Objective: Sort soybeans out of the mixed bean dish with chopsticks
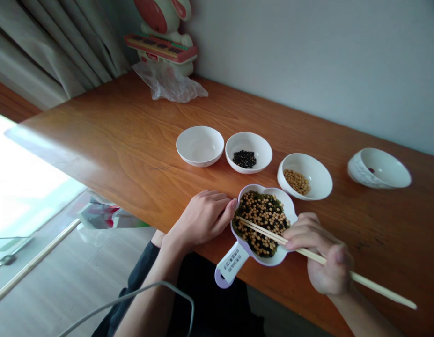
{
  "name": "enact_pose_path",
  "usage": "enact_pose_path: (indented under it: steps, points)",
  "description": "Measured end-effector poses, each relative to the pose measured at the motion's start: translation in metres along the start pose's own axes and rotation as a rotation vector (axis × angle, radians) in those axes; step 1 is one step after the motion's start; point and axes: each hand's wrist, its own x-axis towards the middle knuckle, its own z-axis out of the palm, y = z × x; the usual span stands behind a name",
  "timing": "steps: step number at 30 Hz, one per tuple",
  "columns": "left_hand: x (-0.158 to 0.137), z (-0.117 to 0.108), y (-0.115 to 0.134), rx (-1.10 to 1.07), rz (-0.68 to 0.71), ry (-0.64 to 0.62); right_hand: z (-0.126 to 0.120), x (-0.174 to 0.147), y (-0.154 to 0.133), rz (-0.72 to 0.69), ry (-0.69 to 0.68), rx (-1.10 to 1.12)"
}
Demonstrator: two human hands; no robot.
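A white flower-shaped scoop [290,206] with a lilac rim and a labelled handle sits at the table's front edge. Mixed beans [261,210], pale tan, black and green, cover its bottom. Curled at the scoop's left rim, my left hand [206,216] has its thumb against the edge; the other fingertips are partly hidden. My right hand [322,250] is closed around a pair of wooden chopsticks [262,230], their tips down among the beans at the scoop's left side. Behind the scoop are a bowl [317,171] with tan beans and a bowl [261,147] with black beans.
A white bowl [200,144] with nothing visible inside stands left of the black beans. Far right, another bowl [388,168] has a small dark reddish thing in it. A plastic bag [171,84] and toy keyboard [164,49] sit at the back left. A grey cable [132,294] crosses my left forearm.
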Motion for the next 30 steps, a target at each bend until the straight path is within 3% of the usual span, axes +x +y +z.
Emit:
enact_pose_path:
  steps: [9, 13, 18, 22, 30]
  points:
    - [0.001, 0.001, -0.001, -0.016, -0.009, 0.0, -0.024, 0.002, 0.004, -0.146, 0.211, -0.083]
    - [0.0, 0.002, -0.002, -0.019, -0.014, -0.003, -0.049, 0.006, 0.019, -0.345, 0.373, -0.312]
    - [0.0, 0.003, -0.002, -0.016, -0.015, 0.015, -0.069, 0.012, 0.032, -0.545, 0.454, -0.583]
    - [0.0, 0.003, -0.003, -0.027, -0.007, 0.018, -0.071, 0.014, 0.033, -0.475, 0.511, -0.679]
    - [-0.001, 0.003, -0.004, -0.032, -0.007, 0.007, -0.067, 0.02, 0.042, -0.36, 0.675, -0.549]
